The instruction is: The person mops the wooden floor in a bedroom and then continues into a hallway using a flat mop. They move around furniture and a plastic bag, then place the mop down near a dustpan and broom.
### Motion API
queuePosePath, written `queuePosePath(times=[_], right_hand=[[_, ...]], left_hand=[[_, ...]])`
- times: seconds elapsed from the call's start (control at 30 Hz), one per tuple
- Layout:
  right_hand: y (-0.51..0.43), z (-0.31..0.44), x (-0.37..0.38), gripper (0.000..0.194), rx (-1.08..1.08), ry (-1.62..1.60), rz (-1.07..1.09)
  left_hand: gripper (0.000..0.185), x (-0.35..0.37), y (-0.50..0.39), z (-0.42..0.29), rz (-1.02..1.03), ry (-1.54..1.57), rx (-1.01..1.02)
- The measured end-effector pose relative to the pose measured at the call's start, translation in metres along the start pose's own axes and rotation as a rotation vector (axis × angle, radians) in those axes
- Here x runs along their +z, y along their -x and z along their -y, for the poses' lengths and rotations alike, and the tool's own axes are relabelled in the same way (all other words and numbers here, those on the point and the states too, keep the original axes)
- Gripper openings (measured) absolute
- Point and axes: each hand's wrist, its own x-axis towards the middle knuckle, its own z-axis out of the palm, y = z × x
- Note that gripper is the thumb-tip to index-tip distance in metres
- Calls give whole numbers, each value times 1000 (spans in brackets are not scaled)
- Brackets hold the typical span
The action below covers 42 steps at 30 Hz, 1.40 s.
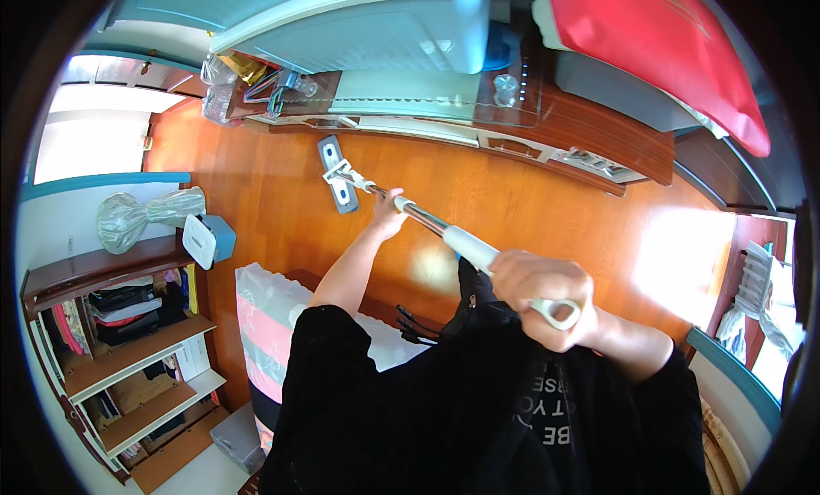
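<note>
A flat mop with a white and steel pole [428, 218] slants across the view. My right hand [544, 283] is wrapped around the white grip near its top, where a looped end [556, 313] sticks out. Farther down, my left hand [387, 214] grips the pole just below a white collar. The rectangular mop head [337, 175] has a grey edge and a white joint plate. It lies on the orange-brown wood floor [442, 168], to the left and near the base of a low cabinet.
A long wooden cabinet [576, 126] runs along the far side. A blue lidded bin [221, 237] stands beside an open wardrobe [141, 338] with clothes at the left. Close to my left side is a bed with striped bedding [266, 328]. A grey storage box [238, 437] sits at lower left.
</note>
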Motion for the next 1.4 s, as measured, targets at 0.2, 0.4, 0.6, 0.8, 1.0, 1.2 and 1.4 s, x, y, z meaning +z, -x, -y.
queuePosePath(times=[0.2,0.4,0.6,0.8,1.0,1.2,1.4], right_hand=[[74,119,-68,12,39,-19,5],[116,246,-145,17,164,116,248],[139,312,-179,13,61,85,204],[147,306,-192,12,-18,23,-4],[132,228,-177,21,33,55,116],[69,140,-101,24,-168,-163,154],[86,137,-123,22,-141,-208,75]], left_hand=[[40,78,44,-49,11,-92,472],[23,132,86,-175,342,136,442],[19,147,120,-243,553,315,499],[25,127,108,-251,552,55,518],[18,91,71,-190,399,-7,367],[9,80,55,-127,168,110,299],[8,114,56,-136,105,113,217]])
